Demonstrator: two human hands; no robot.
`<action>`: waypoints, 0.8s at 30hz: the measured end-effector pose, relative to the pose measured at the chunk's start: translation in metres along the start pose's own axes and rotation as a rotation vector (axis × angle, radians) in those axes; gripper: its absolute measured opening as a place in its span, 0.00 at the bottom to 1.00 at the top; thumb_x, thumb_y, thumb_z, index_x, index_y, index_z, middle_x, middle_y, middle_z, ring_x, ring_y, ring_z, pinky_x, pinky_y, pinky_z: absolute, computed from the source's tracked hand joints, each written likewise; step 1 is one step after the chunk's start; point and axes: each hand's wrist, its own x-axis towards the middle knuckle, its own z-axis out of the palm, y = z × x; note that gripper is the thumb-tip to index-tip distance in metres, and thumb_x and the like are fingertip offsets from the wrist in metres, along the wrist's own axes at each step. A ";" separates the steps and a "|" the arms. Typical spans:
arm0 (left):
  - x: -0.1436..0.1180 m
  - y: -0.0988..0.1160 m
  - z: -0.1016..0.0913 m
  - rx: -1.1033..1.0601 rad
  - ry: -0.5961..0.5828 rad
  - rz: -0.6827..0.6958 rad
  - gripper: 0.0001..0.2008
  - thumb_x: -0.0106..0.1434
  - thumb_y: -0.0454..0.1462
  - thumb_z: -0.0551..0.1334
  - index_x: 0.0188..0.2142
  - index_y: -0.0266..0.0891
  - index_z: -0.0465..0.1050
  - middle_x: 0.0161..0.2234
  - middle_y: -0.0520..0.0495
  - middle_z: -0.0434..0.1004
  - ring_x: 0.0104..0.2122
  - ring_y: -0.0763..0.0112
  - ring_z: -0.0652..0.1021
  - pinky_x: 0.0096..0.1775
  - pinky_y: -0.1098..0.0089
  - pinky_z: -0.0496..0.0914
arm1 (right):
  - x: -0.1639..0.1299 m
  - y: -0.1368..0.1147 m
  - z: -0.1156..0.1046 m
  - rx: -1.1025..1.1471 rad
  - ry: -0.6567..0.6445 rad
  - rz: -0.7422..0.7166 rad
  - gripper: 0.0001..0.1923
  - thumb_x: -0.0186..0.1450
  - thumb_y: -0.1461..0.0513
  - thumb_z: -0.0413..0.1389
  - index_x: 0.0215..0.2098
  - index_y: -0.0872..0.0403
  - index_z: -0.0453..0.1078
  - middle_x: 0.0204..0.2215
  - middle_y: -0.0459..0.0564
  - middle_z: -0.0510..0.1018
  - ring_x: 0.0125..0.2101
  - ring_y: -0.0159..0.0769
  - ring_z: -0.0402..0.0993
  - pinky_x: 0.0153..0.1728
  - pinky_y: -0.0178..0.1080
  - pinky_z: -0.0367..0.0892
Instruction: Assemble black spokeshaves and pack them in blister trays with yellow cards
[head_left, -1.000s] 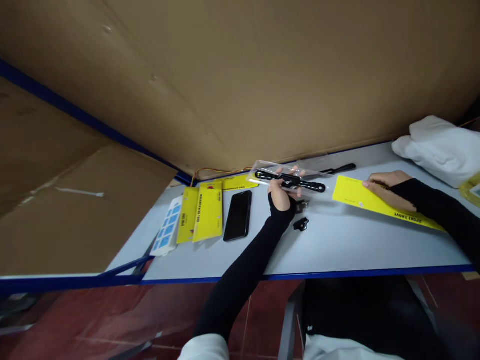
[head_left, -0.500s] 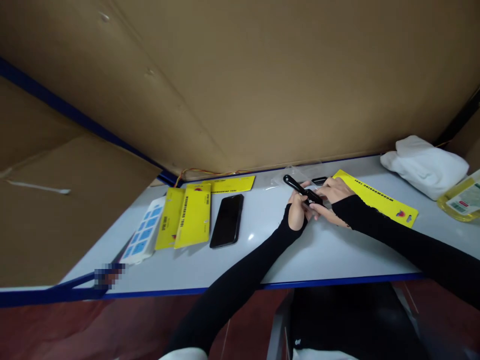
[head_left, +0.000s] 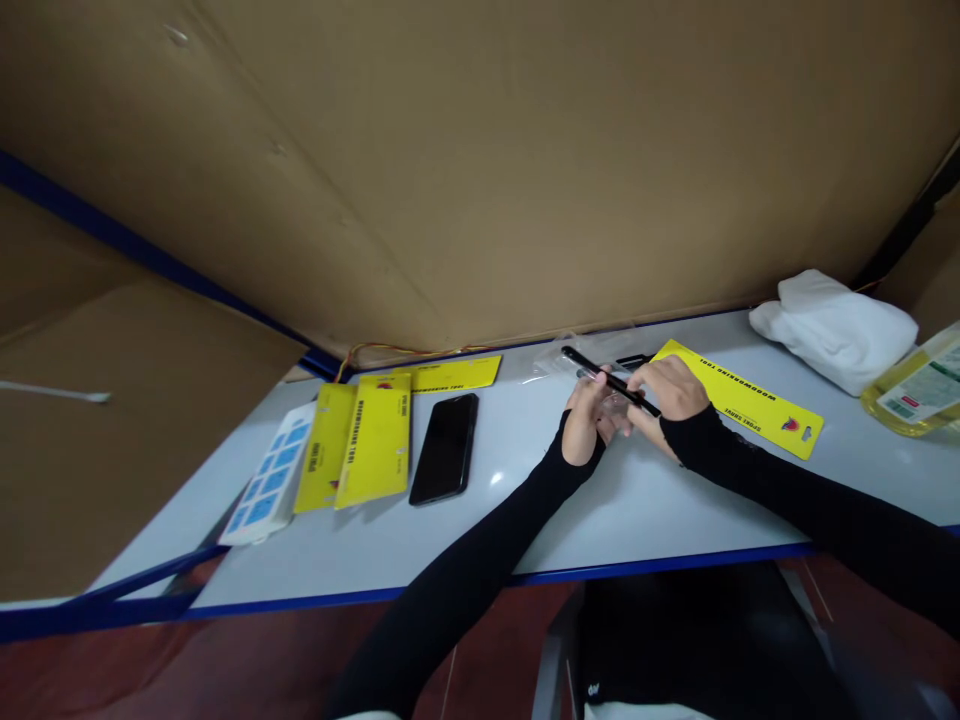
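Note:
Both hands hold a black spokeshave [head_left: 616,384] above the tabletop, seen edge-on and slanting down to the right. My left hand [head_left: 583,420] grips it near the middle, its fingers partly hidden. At the right end, my right hand [head_left: 670,388] has its thumb and fingers closed on the tool. Something clear, perhaps plastic, shows below the tool between the hands; I cannot make it out. Behind the hands lies a clear plastic bag [head_left: 541,360], with a black looped piece [head_left: 634,361] near the right fingers. A yellow printed card [head_left: 739,405] lies beside my right hand.
A black phone [head_left: 444,450] lies left of the hands. Further left are yellow cards [head_left: 375,440] and a white case with blue labels [head_left: 274,475]. On the right are a white cloth [head_left: 832,325] and a bottle of yellow liquid [head_left: 919,390]. A cardboard wall [head_left: 525,180] stands behind.
The spokeshave has been turned so that its narrow edge now faces me. My right hand has come onto its right end. The whole view has shifted slightly.

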 end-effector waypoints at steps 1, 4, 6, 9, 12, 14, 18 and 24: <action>0.000 -0.001 0.000 0.011 0.003 -0.012 0.28 0.55 0.47 0.73 0.49 0.39 0.66 0.30 0.48 0.77 0.26 0.63 0.80 0.21 0.72 0.66 | -0.002 -0.001 0.001 -0.033 0.001 -0.062 0.08 0.61 0.67 0.59 0.38 0.52 0.77 0.39 0.54 0.83 0.45 0.49 0.73 0.45 0.46 0.69; -0.001 -0.001 -0.002 0.046 0.003 -0.041 0.31 0.51 0.43 0.76 0.50 0.38 0.65 0.27 0.51 0.75 0.22 0.64 0.79 0.22 0.71 0.66 | -0.006 -0.001 0.002 -0.046 -0.043 -0.128 0.12 0.66 0.68 0.57 0.42 0.50 0.80 0.43 0.52 0.85 0.45 0.48 0.74 0.44 0.45 0.71; -0.002 0.001 -0.002 0.075 -0.003 -0.052 0.32 0.51 0.42 0.76 0.50 0.37 0.65 0.24 0.54 0.74 0.18 0.68 0.76 0.21 0.71 0.65 | -0.006 0.002 0.002 0.003 -0.064 -0.127 0.12 0.68 0.65 0.57 0.42 0.48 0.82 0.43 0.50 0.86 0.44 0.46 0.75 0.44 0.45 0.72; -0.004 0.005 0.000 0.080 0.004 -0.030 0.30 0.51 0.42 0.76 0.49 0.37 0.66 0.25 0.54 0.75 0.17 0.70 0.74 0.21 0.71 0.66 | -0.006 0.007 0.001 0.089 -0.028 -0.144 0.13 0.70 0.63 0.56 0.44 0.46 0.83 0.45 0.48 0.86 0.44 0.43 0.77 0.47 0.44 0.74; -0.005 0.009 0.001 0.049 0.001 -0.004 0.28 0.49 0.41 0.76 0.46 0.37 0.68 0.28 0.50 0.78 0.23 0.66 0.79 0.23 0.71 0.68 | -0.008 0.007 0.001 0.089 0.013 -0.157 0.13 0.71 0.63 0.56 0.46 0.46 0.83 0.46 0.48 0.86 0.44 0.42 0.78 0.47 0.45 0.75; -0.006 0.011 0.001 0.036 -0.011 0.005 0.27 0.50 0.40 0.75 0.47 0.37 0.69 0.30 0.48 0.78 0.26 0.63 0.81 0.24 0.70 0.70 | -0.009 0.004 0.001 0.053 0.008 -0.153 0.14 0.72 0.63 0.55 0.47 0.45 0.83 0.47 0.48 0.86 0.45 0.44 0.78 0.47 0.45 0.75; -0.003 0.012 -0.001 0.010 -0.020 -0.033 0.26 0.55 0.36 0.68 0.54 0.35 0.71 0.33 0.44 0.81 0.27 0.62 0.81 0.23 0.69 0.71 | -0.008 0.002 0.003 0.031 -0.040 -0.109 0.12 0.73 0.57 0.57 0.46 0.44 0.84 0.50 0.48 0.85 0.49 0.47 0.75 0.45 0.46 0.74; 0.003 0.009 -0.006 0.022 -0.042 -0.028 0.28 0.57 0.37 0.65 0.58 0.34 0.71 0.36 0.39 0.84 0.27 0.58 0.82 0.20 0.69 0.69 | -0.003 0.007 -0.001 0.256 -0.008 -0.190 0.09 0.68 0.60 0.60 0.42 0.47 0.83 0.46 0.51 0.84 0.43 0.43 0.77 0.46 0.46 0.73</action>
